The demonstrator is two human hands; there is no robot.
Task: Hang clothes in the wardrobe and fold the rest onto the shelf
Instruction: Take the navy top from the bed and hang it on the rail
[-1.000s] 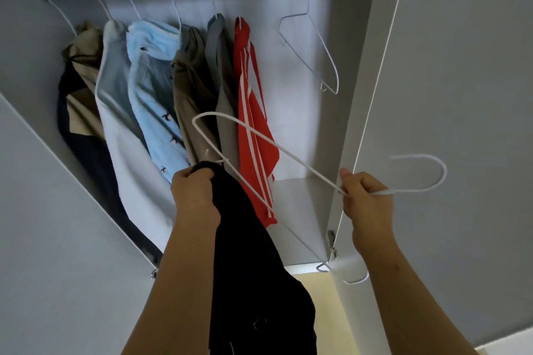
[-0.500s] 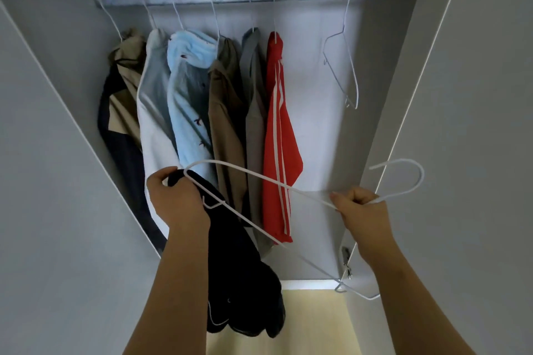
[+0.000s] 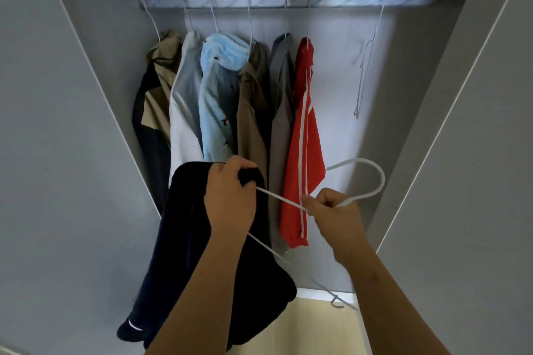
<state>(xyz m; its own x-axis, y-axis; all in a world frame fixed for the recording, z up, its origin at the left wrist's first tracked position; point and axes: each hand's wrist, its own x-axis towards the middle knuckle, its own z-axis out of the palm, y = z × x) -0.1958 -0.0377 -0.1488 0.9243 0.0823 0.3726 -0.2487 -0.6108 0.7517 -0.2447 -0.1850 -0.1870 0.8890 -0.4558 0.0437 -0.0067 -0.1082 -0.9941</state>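
Nearest, the left hand (image 3: 230,196) is closed round the top edge of a dark garment (image 3: 184,239), which hangs down in front of the wardrobe's left side. The right hand (image 3: 337,216), fingers curled tight, grips a white hanger (image 3: 281,199) just below its hook; one wire arm runs across to the left hand. Below lies a pale wooden floor (image 3: 317,326). Grey doors stand open, the left door (image 3: 57,153) and the right door (image 3: 476,181). Inside, six garments hang close together, a red striped top (image 3: 305,138) rightmost. Well apart to the right hangs an empty hanger (image 3: 366,72) on the rail (image 3: 288,0).
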